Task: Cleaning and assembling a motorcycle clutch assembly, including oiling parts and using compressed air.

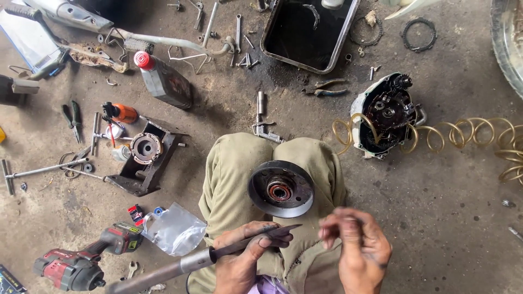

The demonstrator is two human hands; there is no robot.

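Left hand (pixel 239 256) grips a long metal tool (pixel 196 261), fingers curled round its dark shaft, tip aimed right; right hand (pixel 357 245) hovers beside it, fingers pinched together, though I cannot tell on what; a round clutch drum (pixel 281 188) rests on the knees (pixel 234 163); a red impact wrench (pixel 81 261) lies on the floor (pixel 436 218).

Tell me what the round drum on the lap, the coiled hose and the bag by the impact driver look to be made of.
Round drum: dark grey metal, likely cast, with a greasy sheen and a rusty orange bearing ring at its centre.
Coiled hose: translucent yellowish plastic, since the floor shows through its loops.
Bag: thin clear plastic film, crinkled and glossy.
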